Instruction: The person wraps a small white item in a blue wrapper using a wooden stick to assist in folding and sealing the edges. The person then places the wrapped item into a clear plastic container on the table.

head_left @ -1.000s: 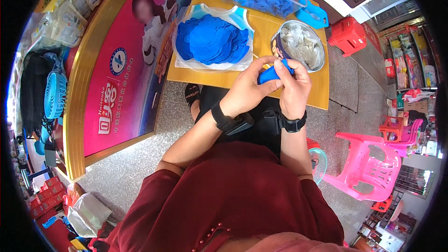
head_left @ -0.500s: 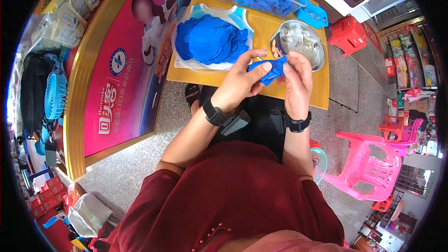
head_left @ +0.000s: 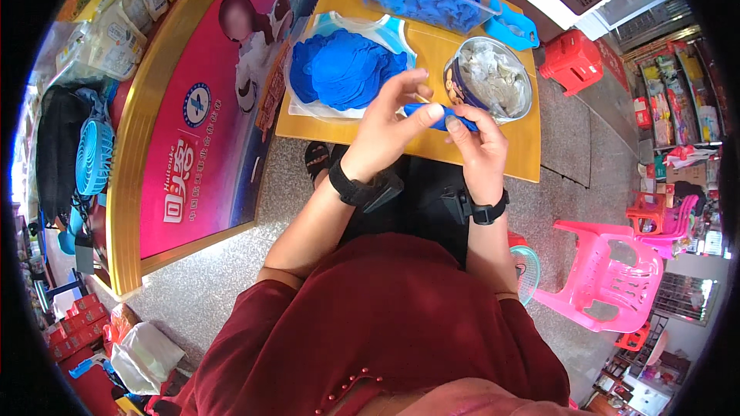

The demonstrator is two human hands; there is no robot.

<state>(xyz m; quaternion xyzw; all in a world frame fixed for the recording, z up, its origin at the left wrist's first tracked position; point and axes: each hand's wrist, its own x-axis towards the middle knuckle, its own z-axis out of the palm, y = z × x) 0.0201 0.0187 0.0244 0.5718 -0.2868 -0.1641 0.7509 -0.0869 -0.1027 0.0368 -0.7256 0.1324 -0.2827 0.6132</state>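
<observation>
Between my two hands, above the table's near edge, is a piece of blue cloth (head_left: 441,119) folded into a narrow strip. My left hand (head_left: 395,125) pinches its left end between thumb and fingers, other fingers raised. My right hand (head_left: 481,152) grips the right end with thumb and fingertips, which hide part of it. Just beyond my left hand, a heap of flat blue cloth pieces (head_left: 351,69) lies on a white and light-blue sheet (head_left: 393,31). To the right, past my right hand, stands a round tin (head_left: 455,81) with crumpled, whitish filmy material (head_left: 493,77) inside.
A clear plastic bin (head_left: 432,19) of bunched blue pieces stands at the back of the yellow wooden table (head_left: 520,142), beside a light-blue basket (head_left: 512,27). A pink-fronted counter (head_left: 216,123) runs along the left. On the right are a red stool (head_left: 572,62) and pink chair (head_left: 609,273).
The blue cloth has gone from a wider, bunched shape to a narrower strip. My right hand has moved slightly down and left; my left hand has shifted slightly left.
</observation>
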